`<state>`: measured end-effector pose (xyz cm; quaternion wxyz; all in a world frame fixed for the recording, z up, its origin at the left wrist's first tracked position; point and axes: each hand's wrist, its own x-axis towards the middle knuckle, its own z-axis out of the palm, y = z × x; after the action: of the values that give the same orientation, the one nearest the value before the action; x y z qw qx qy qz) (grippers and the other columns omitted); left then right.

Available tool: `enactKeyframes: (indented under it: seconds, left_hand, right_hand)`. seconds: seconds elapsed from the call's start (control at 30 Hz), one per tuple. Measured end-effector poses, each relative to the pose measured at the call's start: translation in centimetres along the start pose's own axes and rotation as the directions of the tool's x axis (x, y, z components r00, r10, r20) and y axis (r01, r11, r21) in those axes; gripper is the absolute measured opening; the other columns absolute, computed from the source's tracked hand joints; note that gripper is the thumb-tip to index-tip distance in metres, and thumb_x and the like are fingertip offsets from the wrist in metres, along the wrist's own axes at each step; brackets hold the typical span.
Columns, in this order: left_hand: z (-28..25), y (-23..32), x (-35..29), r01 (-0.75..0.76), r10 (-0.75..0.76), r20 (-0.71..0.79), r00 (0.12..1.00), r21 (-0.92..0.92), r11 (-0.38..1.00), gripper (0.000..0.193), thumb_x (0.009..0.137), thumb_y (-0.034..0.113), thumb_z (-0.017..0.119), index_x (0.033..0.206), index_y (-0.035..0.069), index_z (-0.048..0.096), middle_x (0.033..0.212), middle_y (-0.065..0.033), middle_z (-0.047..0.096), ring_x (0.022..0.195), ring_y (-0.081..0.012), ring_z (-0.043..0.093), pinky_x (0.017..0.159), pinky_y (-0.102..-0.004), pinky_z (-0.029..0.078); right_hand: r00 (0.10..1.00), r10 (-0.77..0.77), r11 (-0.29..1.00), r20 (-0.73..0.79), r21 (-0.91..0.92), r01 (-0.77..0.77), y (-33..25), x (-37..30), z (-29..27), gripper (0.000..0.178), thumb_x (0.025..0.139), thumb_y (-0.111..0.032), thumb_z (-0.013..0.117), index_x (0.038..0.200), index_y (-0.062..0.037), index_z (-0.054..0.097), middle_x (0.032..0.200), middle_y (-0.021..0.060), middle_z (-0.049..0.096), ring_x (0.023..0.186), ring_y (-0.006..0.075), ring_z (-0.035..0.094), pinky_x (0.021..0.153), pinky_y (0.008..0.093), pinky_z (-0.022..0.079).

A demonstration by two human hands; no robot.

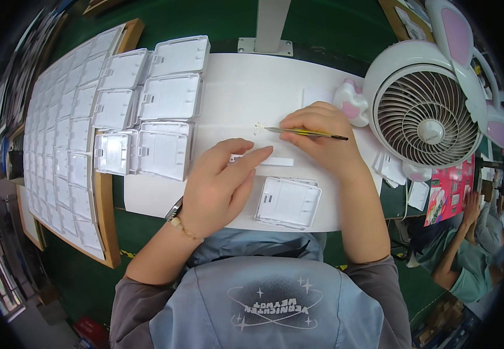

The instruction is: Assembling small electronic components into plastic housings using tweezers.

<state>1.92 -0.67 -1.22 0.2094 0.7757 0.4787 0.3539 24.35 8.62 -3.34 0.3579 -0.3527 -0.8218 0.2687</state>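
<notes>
My right hand is closed around a pair of tweezers, dark at the back end. Their tips point left at a small scatter of tiny pale pieces on the white work surface. Just below lies a narrow white plastic strip. My left hand has its fingers around the strip's left end and partly covers it; the exact contact is hidden. Nearer to me, between my forearms, sits a small stack of white rectangular plastic cases.
Several stacks of white cases stand on the left, beside a wood-edged tray filled with similar cases. A white and pink fan stands at the right. A metal post rises at the far edge. Another person sits at the right.
</notes>
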Motion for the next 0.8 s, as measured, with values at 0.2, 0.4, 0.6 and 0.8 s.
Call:
enactKeyframes:
  seconds: [0.2,0.4,0.6,0.8]
  left_hand:
    - [0.8,-0.7,-0.3,-0.019,0.015,-0.07,0.997,-0.06,0.998,0.04,0.08,-0.006,0.063,0.117,0.007,0.07,0.112,-0.0169,0.061,0.094,-0.0276,0.064,0.075,-0.0341,0.054]
    - [0.8,-1.4,-0.2,-0.078,0.069,-0.094,0.993,-0.092,0.993,0.038,0.082,-0.006,0.062,0.117,0.006,0.07,0.113,-0.0166,0.06,0.094,-0.0262,0.064,0.073,-0.0315,0.054]
    - [1.2,-1.2,-0.6,0.165,-0.208,-0.103,0.973,-0.322,0.932,0.03,0.086,-0.003,0.063,0.115,0.003,0.067,0.109,-0.0136,0.063,0.09,-0.0245,0.064,0.07,-0.03,0.054]
    - [1.0,-2.0,-0.5,0.086,-0.111,-0.083,0.99,-0.263,0.961,0.029,0.086,0.0,0.066,0.115,0.003,0.065,0.107,-0.0124,0.064,0.089,-0.0227,0.063,0.066,-0.0277,0.054]
  right_hand:
    - [0.999,0.04,0.999,-0.008,-0.026,-0.041,-0.2,-0.1,0.2,0.022,0.069,-0.007,0.084,0.089,-0.0067,0.075,0.086,0.0042,0.073,0.081,0.0192,0.065,0.066,0.0296,0.052]
    - [0.999,-0.01,0.996,-0.03,-0.088,0.007,-0.4,-0.1,0.2,0.021,0.069,-0.009,0.085,0.086,-0.0066,0.074,0.084,0.0045,0.073,0.077,0.0191,0.065,0.064,0.0294,0.052]
    - [0.998,-0.055,0.99,-0.036,-0.129,0.05,-0.4,-0.1,0.2,0.019,0.068,-0.009,0.085,0.084,-0.007,0.074,0.083,0.0038,0.073,0.075,0.0186,0.065,0.063,0.0293,0.052]
    - [0.999,-0.044,0.993,-0.031,-0.107,0.041,-0.5,-0.1,0.2,0.016,0.07,-0.007,0.084,0.083,-0.0063,0.073,0.085,0.0048,0.073,0.076,0.0175,0.065,0.065,0.0282,0.051]
